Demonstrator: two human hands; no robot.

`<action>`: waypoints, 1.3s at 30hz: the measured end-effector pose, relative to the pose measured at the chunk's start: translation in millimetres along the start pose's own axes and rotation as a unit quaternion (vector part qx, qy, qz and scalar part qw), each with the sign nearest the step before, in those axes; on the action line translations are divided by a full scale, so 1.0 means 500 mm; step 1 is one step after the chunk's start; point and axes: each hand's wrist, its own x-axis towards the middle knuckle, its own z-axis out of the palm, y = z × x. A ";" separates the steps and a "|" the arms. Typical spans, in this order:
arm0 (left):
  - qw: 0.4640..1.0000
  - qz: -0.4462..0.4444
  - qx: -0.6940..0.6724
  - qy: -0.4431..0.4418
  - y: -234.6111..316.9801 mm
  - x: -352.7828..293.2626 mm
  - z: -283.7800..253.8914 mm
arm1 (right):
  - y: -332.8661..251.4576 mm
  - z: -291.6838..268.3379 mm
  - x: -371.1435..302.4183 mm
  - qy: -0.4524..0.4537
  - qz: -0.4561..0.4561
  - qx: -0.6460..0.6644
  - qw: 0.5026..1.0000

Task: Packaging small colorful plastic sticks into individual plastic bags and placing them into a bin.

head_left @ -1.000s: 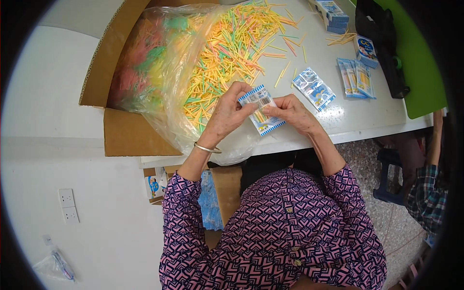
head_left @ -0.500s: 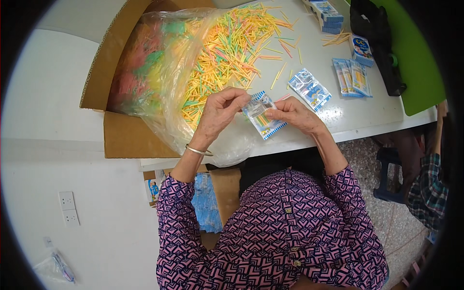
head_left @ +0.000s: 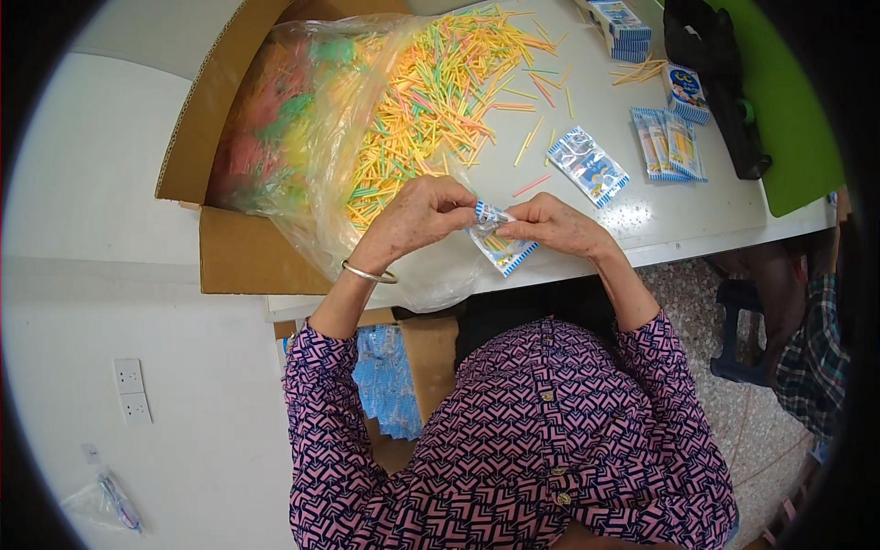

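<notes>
Between my two hands, above the table's near edge, is a small clear packet (head_left: 506, 253) with blue-striped ends and thin coloured sticks inside. My left hand (head_left: 423, 213) pinches its upper left corner between thumb and fingers. The thumb and fingers of my right hand (head_left: 555, 225) close on its upper right side, and the top of the packet is bent over between them. A loose pink stick (head_left: 532, 185) lies on the table just beyond my right hand. Past it rests another flat blue-and-silver packet (head_left: 589, 167).
A cardboard box (head_left: 247, 257) on its side holds a clear plastic bag (head_left: 321, 183), and a heap of coloured sticks (head_left: 431, 101) spreads from it. Filled packets (head_left: 667, 147) and a stack of packets (head_left: 620, 29) lie at the right, near a black tape dispenser (head_left: 733, 119). Another person's checked sleeve (head_left: 814, 367) is at far right.
The packet's top has been bent over, so less of its upper face shows. My hands have drawn slightly closer, and the pink stick beyond them shows more fully.
</notes>
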 end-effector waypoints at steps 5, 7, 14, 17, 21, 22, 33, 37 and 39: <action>0.997 0.038 0.055 -0.023 0.004 -0.005 0.004 | -0.016 0.015 -0.015 0.019 -0.027 -0.017 0.999; 0.999 0.046 -0.020 -0.022 0.009 -0.011 0.007 | -0.014 0.016 -0.023 0.040 -0.038 -0.012 0.998; 0.997 0.065 0.041 0.012 0.027 -0.028 0.028 | -0.018 0.032 -0.037 0.027 -0.052 -0.083 0.995; 0.995 0.078 0.053 -0.012 0.026 -0.035 0.030 | -0.037 0.036 -0.045 0.023 -0.066 -0.148 0.987; 0.988 0.125 0.089 0.007 0.030 -0.039 0.047 | -0.043 0.044 -0.055 0.024 -0.071 -0.173 0.982; 0.986 0.136 0.095 0.015 0.032 -0.042 0.050 | -0.038 0.046 -0.056 0.028 -0.082 -0.163 0.983; 0.998 -0.002 -0.047 -0.052 0.009 -0.067 0.031 | -0.018 0.047 -0.061 0.048 -0.100 -0.140 0.984; 0.997 -0.013 -0.068 -0.036 -0.012 -0.060 0.022 | -0.014 0.046 -0.063 0.056 -0.020 -0.123 0.991; 0.999 -0.014 -0.018 -0.024 -0.006 -0.060 0.030 | -0.018 0.051 -0.069 0.068 -0.032 -0.099 0.992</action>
